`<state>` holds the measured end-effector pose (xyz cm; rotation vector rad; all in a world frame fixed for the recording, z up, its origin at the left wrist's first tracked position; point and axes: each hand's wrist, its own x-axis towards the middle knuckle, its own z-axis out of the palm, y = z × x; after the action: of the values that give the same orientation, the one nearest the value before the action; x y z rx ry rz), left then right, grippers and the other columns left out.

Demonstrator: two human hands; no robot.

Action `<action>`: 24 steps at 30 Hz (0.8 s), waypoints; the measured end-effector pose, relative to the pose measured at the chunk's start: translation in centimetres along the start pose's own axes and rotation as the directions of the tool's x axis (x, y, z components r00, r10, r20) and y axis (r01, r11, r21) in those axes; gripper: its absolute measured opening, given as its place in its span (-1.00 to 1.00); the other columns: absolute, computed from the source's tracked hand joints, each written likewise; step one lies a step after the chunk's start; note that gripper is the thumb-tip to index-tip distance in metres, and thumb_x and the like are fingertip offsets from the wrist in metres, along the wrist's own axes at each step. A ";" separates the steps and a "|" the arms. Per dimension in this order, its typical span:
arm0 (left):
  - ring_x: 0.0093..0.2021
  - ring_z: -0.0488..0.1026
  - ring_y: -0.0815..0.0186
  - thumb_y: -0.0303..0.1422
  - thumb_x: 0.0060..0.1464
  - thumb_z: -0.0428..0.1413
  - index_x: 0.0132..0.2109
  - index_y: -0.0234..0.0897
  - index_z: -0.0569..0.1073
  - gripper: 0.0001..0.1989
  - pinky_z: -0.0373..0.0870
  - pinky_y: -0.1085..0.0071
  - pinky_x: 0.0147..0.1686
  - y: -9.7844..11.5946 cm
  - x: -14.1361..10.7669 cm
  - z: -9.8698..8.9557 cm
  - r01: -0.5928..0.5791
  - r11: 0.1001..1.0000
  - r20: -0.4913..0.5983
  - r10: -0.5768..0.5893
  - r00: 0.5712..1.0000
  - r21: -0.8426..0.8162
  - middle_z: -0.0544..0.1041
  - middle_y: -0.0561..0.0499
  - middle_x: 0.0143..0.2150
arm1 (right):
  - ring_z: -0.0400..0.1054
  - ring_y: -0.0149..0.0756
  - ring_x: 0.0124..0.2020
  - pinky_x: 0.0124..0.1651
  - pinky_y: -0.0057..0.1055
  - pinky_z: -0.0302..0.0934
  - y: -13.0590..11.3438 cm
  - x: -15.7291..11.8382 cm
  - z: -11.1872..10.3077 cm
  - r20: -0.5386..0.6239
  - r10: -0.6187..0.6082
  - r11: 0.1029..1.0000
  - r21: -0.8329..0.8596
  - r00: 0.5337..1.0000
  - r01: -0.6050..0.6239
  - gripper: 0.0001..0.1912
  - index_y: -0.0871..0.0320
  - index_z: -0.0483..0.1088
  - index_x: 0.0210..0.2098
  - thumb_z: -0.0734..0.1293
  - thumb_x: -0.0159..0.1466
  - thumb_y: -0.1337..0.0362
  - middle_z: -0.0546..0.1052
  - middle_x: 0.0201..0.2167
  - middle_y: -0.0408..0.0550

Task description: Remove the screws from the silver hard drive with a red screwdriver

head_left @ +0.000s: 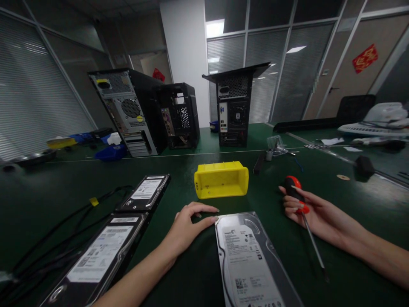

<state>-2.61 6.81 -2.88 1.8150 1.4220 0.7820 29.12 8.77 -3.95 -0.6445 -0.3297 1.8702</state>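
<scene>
Three computer cases [234,106] stand on the far part of a green table [265,196]. Near the centre, a silver hard drive [247,260] lies label up. At its far left corner, the left hand [187,226] holds thumb and forefinger apart; the thumb seems to touch that corner. On the right, the right hand [319,213] wraps its fingers around a screwdriver [303,209]. A yellow bin [220,166] sits beyond the drive; two black drives [100,251] lie left.
</scene>
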 end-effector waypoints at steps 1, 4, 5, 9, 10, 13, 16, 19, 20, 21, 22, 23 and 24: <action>-0.05 0.39 0.17 -0.24 0.03 0.12 -0.16 -0.14 0.55 -0.77 0.25 0.25 0.00 -0.1 -0.2 0.0 -0.021 1.000 -0.008 0.021 1.000 -0.011 0.53 0.01 -0.09 | 0.18 -0.50 -0.53 -0.48 -0.47 0.30 0.0 0.0 0.1 -0.003 0.000 1.000 0.005 1.000 0.000 -0.69 0.34 0.17 0.05 0.07 0.33 0.41 0.11 -0.46 -0.17; -0.04 0.40 0.19 -0.31 0.07 0.09 -0.17 -0.19 0.55 -0.80 0.23 0.24 0.03 -0.4 -0.8 0.2 -0.049 0.999 -0.068 0.051 0.996 0.023 0.55 0.00 -0.11 | 0.18 -0.50 -0.55 -0.48 -0.46 0.31 0.1 -0.1 0.3 -0.031 0.000 1.000 0.024 1.000 0.000 -0.68 0.35 0.18 0.05 0.05 0.34 0.41 0.12 -0.47 -0.17; -0.04 0.40 0.19 -0.32 0.08 0.08 -0.16 -0.19 0.55 -0.80 0.22 0.23 0.04 -0.4 -1.1 0.3 -0.042 0.998 -0.089 0.046 0.995 0.047 0.55 0.00 -0.11 | 0.18 -0.50 -0.55 -0.49 -0.46 0.31 0.2 -0.1 0.4 -0.041 -0.002 1.000 0.027 0.999 0.003 -0.68 0.35 0.18 0.05 0.05 0.34 0.41 0.12 -0.48 -0.17; -0.07 0.43 0.19 -0.32 0.11 0.06 -0.17 -0.18 0.56 -0.80 0.25 0.22 0.01 -0.3 -1.6 0.6 -0.029 0.996 -0.131 0.039 0.991 0.079 0.57 0.02 -0.14 | 0.18 -0.50 -0.57 -0.50 -0.47 0.31 0.1 0.0 0.4 -0.046 0.000 0.999 0.040 0.999 0.002 -0.68 0.36 0.20 0.04 0.06 0.33 0.41 0.13 -0.49 -0.17; -0.08 0.43 0.20 -0.32 0.12 0.06 -0.18 -0.17 0.56 -0.80 0.26 0.24 0.00 -0.2 -1.7 0.6 -0.037 0.997 -0.136 0.047 0.990 0.073 0.58 0.03 -0.15 | 0.18 -0.50 -0.57 -0.50 -0.47 0.32 0.1 0.0 0.3 -0.041 0.000 0.999 0.041 0.999 0.001 -0.68 0.36 0.20 0.04 0.06 0.32 0.42 0.14 -0.49 -0.16; -0.12 0.46 0.23 -0.32 0.12 0.07 -0.18 -0.14 0.56 -0.81 0.30 0.29 -0.05 0.0 -1.7 0.8 -0.073 0.995 -0.133 0.082 0.988 0.069 0.59 0.07 -0.17 | 0.20 -0.49 -0.55 -0.48 -0.46 0.33 0.0 0.1 0.2 -0.038 -0.002 0.999 0.033 0.999 0.003 -0.67 0.36 0.19 0.05 0.06 0.32 0.41 0.15 -0.47 -0.15; -0.13 0.46 0.24 -0.34 0.12 0.07 -0.19 -0.13 0.57 -0.82 0.31 0.31 -0.08 0.2 -1.5 0.9 -0.098 0.991 -0.110 0.108 0.988 0.088 0.59 0.09 -0.19 | 0.18 -0.50 -0.56 -0.49 -0.47 0.32 0.0 0.0 0.3 -0.053 0.003 1.000 0.031 0.999 -0.001 -0.69 0.35 0.20 0.04 0.05 0.34 0.40 0.13 -0.48 -0.17; -0.14 0.47 0.24 -0.36 0.13 0.07 -0.20 -0.13 0.57 -0.82 0.31 0.31 -0.09 0.3 -1.3 0.9 -0.102 0.990 -0.097 0.112 0.989 0.101 0.59 0.09 -0.20 | 0.18 -0.51 -0.56 -0.50 -0.48 0.31 0.1 0.0 0.4 -0.050 0.006 0.999 0.036 0.999 -0.004 -0.69 0.35 0.20 0.03 0.04 0.35 0.40 0.12 -0.48 -0.18; -0.14 0.46 0.24 -0.36 0.13 0.07 -0.19 -0.13 0.57 -0.82 0.31 0.32 -0.09 0.4 -1.3 0.9 -0.103 0.989 -0.097 0.113 0.989 0.105 0.59 0.09 -0.20 | 0.18 -0.51 -0.55 -0.49 -0.48 0.31 0.1 0.0 0.4 -0.042 0.005 0.999 0.034 0.999 -0.004 -0.69 0.35 0.19 0.03 0.04 0.35 0.40 0.12 -0.48 -0.17; -0.14 0.46 0.25 -0.36 0.13 0.07 -0.19 -0.13 0.57 -0.82 0.32 0.32 -0.10 0.4 -1.3 0.9 -0.104 0.989 -0.098 0.115 0.989 0.109 0.59 0.09 -0.20 | 0.18 -0.51 -0.55 -0.49 -0.47 0.31 0.1 0.0 0.3 -0.034 0.007 1.000 0.030 0.999 -0.006 -0.69 0.35 0.19 0.03 0.04 0.35 0.39 0.12 -0.48 -0.17; -0.14 0.46 0.25 -0.36 0.14 0.07 -0.17 -0.13 0.56 -0.82 0.32 0.32 -0.10 0.4 -1.4 0.9 -0.106 0.987 -0.102 0.119 0.988 0.117 0.59 0.09 -0.19 | 0.18 -0.51 -0.54 -0.48 -0.47 0.31 0.0 0.1 0.3 -0.026 0.008 1.000 0.028 1.000 -0.007 -0.69 0.35 0.19 0.04 0.04 0.35 0.39 0.13 -0.47 -0.17; -0.14 0.46 0.25 -0.36 0.14 0.06 -0.16 -0.12 0.56 -0.81 0.32 0.31 -0.10 0.4 -1.4 0.9 -0.112 0.985 -0.106 0.126 0.986 0.131 0.59 0.09 -0.19 | 0.18 -0.51 -0.54 -0.47 -0.46 0.32 0.0 0.1 0.2 -0.021 0.011 1.000 0.026 1.000 -0.010 -0.69 0.35 0.19 0.04 0.04 0.35 0.39 0.13 -0.47 -0.17; -0.14 0.46 0.25 -0.36 0.15 0.06 -0.15 -0.11 0.55 -0.81 0.31 0.30 -0.10 0.4 -1.5 0.9 -0.120 0.981 -0.112 0.138 0.984 0.153 0.59 0.09 -0.18 | 0.18 -0.51 -0.54 -0.46 -0.46 0.32 0.0 0.1 0.1 -0.017 0.013 1.000 0.026 1.000 -0.012 -0.68 0.35 0.19 0.05 0.05 0.35 0.39 0.13 -0.47 -0.17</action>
<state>-1.95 5.13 -3.14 2.0181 1.4839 0.8879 29.02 8.89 -3.89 -0.6460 -0.2907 1.8769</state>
